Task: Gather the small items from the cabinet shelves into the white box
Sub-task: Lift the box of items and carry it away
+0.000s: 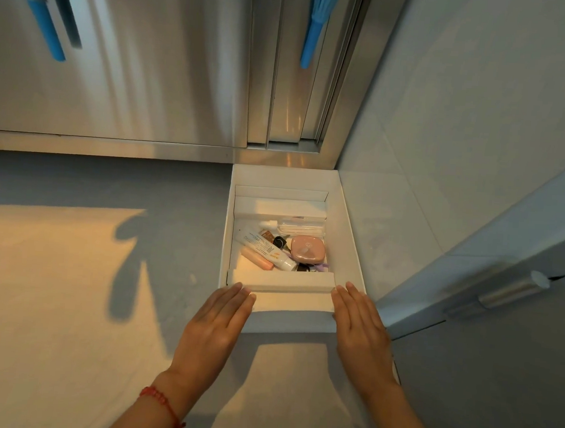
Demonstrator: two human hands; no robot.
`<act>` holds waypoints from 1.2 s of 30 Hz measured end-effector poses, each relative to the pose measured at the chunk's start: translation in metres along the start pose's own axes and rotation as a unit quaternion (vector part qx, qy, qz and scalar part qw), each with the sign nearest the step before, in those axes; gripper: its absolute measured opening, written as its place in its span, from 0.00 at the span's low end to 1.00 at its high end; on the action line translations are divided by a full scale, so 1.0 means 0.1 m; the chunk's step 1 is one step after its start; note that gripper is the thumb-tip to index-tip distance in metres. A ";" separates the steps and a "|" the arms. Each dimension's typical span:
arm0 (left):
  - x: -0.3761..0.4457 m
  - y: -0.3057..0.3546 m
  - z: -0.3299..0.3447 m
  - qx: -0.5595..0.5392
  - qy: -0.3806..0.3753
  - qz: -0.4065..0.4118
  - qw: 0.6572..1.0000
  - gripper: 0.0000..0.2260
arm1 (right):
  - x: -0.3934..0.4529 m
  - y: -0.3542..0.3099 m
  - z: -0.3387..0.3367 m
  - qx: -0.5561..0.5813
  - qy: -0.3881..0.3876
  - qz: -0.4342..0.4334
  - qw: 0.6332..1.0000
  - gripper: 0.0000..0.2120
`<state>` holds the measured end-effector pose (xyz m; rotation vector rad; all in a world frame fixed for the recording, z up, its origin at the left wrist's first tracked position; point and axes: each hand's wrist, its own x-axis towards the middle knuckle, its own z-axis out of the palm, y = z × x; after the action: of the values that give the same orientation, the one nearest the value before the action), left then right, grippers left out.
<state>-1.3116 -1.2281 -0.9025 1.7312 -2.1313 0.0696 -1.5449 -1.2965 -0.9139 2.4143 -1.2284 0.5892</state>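
Observation:
A white box (348, 238) sits on the floor against the right wall, below the metal cabinet. Inside lie several small items: a pink compact case (308, 248), a white tube (267, 249), a pink stick (257, 258), a clear plastic case (302, 226), a small white dropper bottle (268, 224) and some dark bits. White foam blocks (281, 279) line the near and far ends. My left hand (216, 323) lies flat with straight fingers at the box's near left corner. My right hand (362, 326) lies flat at the near right corner. Neither holds anything.
A stainless steel cabinet (124, 69) with sliding doors fills the top. Blue-handled tools (48, 30) hang in front of it, another blue handle (315, 29) further right. A grey door with a metal handle (509, 293) stands at the right. Sunlight patches fall on the floor (52, 281).

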 end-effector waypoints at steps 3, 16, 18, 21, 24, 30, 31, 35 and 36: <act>0.05 0.00 -0.01 0.002 -0.014 -0.008 1.000 0.44 | 0.05 0.02 0.00 -0.008 -0.033 0.005 0.999 0.36; 0.12 0.01 -0.01 0.007 -0.028 -0.020 0.999 0.45 | 0.09 0.01 0.04 0.018 -0.065 0.018 0.998 0.43; 0.11 0.01 0.00 0.006 -0.027 -0.021 0.999 0.45 | 0.08 0.00 0.03 0.028 -0.071 0.028 0.997 0.44; 0.11 0.02 0.00 0.008 -0.028 -0.023 0.999 0.45 | 0.08 0.00 0.03 0.030 -0.068 0.033 0.997 0.44; 0.11 0.02 0.01 0.015 -0.029 -0.025 0.999 0.45 | 0.07 -0.03 0.05 0.032 -0.039 0.038 0.998 0.28; 0.03 0.05 0.17 0.046 0.025 -0.029 0.998 0.35 | 0.00 -0.11 0.08 0.082 -0.028 0.059 0.994 0.22; 0.01 0.06 0.21 0.049 0.037 -0.028 0.998 0.30 | -0.01 -0.11 0.09 0.086 -0.031 0.058 0.994 0.25; -0.04 0.14 0.27 0.059 0.004 -0.046 0.997 0.23 | 0.02 -0.10 0.08 0.101 -0.049 0.067 0.991 0.36; -0.04 0.16 0.28 0.064 0.003 -0.046 0.997 0.24 | 0.03 -0.11 0.07 0.105 -0.053 0.072 0.990 0.36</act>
<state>-1.3332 -1.2282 -0.9264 1.8967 -2.0791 0.1891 -1.5333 -1.2961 -0.9201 2.5734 -1.4604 0.6688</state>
